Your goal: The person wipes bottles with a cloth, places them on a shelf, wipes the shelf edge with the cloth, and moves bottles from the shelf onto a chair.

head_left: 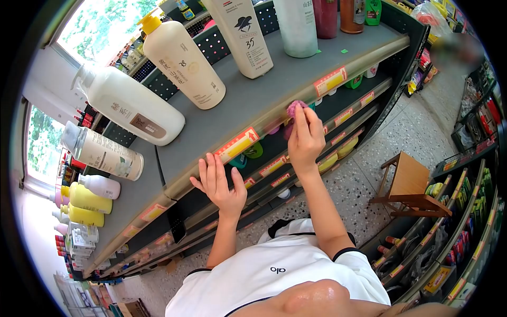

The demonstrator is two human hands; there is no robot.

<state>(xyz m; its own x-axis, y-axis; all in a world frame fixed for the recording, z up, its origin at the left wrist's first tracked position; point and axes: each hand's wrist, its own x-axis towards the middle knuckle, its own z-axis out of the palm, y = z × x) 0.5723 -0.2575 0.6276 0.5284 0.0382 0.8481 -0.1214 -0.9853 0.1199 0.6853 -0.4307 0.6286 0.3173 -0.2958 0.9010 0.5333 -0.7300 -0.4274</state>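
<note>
My right hand (306, 140) is pinched around a bunched pink-purple cloth (297, 108), which touches the clear front strip (280, 113) of the grey top shelf (248, 103). More of the cloth hangs below the fingers. To the left, my left hand (222, 185) has its fingers stretched out, their tips at the same strip beside a red and yellow price label (236, 145). Nothing is in that hand. Behind the strip stand a cream pump bottle with a yellow top (182, 63), a white flat bottle (240, 37) and a pale green bottle (297, 29).
A white pump bottle (132, 108) and a clear-capped bottle (103, 153) stand farther left. Lower shelves (338, 108) hold goods beneath the strip. A wooden chair (409, 182) is on the speckled floor at right, near another stocked rack (449, 232).
</note>
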